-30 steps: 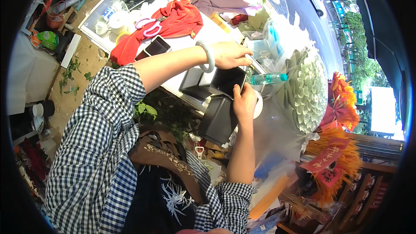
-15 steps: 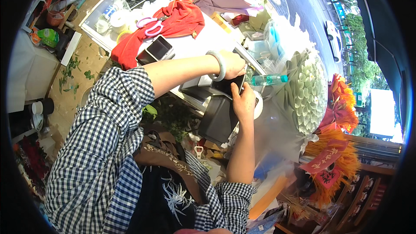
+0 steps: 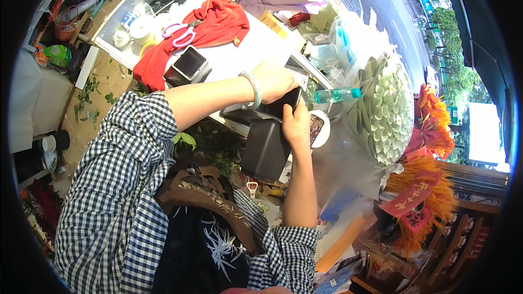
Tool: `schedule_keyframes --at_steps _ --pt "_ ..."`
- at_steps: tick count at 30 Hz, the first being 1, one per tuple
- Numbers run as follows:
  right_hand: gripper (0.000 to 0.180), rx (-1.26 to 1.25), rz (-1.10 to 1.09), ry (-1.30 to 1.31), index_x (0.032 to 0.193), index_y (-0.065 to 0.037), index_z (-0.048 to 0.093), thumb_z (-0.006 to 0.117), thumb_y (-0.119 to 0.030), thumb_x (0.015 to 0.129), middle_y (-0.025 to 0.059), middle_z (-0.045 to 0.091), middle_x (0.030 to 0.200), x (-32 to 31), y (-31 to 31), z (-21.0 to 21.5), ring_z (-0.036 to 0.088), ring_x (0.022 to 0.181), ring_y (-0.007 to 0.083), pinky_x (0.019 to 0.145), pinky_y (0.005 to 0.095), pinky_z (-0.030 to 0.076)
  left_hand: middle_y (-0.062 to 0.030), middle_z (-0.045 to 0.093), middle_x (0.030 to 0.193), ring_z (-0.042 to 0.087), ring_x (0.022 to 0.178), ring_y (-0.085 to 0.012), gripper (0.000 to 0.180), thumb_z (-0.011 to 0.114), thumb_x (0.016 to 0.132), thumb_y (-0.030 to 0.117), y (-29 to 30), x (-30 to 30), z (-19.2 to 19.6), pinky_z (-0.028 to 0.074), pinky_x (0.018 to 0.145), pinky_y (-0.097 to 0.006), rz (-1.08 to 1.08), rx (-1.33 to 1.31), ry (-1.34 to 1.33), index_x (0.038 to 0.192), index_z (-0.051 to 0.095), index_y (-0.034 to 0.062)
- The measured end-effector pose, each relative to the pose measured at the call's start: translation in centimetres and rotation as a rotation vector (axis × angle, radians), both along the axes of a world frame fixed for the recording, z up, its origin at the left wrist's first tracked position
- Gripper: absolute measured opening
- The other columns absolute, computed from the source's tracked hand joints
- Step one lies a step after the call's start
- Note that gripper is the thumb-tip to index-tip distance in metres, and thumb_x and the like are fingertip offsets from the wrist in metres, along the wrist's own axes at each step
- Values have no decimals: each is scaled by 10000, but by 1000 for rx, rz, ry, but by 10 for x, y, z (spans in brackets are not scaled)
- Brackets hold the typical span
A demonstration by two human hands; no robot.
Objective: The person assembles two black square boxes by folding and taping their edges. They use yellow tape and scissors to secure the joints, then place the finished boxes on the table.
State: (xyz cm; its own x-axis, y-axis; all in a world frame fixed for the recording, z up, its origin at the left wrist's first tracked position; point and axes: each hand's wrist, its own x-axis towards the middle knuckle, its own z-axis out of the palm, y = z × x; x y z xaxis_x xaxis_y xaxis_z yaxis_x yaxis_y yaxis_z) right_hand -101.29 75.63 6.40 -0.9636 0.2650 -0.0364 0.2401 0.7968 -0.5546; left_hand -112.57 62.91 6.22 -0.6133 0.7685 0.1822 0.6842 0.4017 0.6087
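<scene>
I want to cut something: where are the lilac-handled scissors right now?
In the head view's upper left, the scissors lie on the red cloth, just beyond the dark square container.

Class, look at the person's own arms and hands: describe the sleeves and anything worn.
The left sleeve and right sleeve are dark-and-white checked cloth, gathered around the elbows. A pale, smooth, rounded bangle circles the left wrist. The left hand and right hand are ungloved; no bangle shows on the right wrist.
</scene>
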Motion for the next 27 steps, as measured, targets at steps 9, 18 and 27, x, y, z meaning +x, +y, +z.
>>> schedule_keyframes --at_steps 9,18,27 --pt "279 -33 -43 80 1102 4 523 478 -194 911 294 629 856 12 -10 1 591 817 486 718 550 448 -186 628 741 618 740 -383 327 527 931 295 -1 5 2 485 673 -463 -3 24 13 797 635 17" --pt "282 -14 33 -38 1079 47 458 462 -186 920 315 620 825 10 -1 14 588 787 500 703 574 438 -171 636 704 632 687 -367 311 529 932 308 3 4 10 488 615 -463 0 -44 -11 813 641 43" --pt "276 -131 -23 78 1118 16 463 463 -185 928 292 626 821 23 -4 -2 587 775 490 679 569 432 -153 631 672 636 649 -346 312 529 936 329 1 19 11 491 570 -445 52 -51 82 800 632 67"
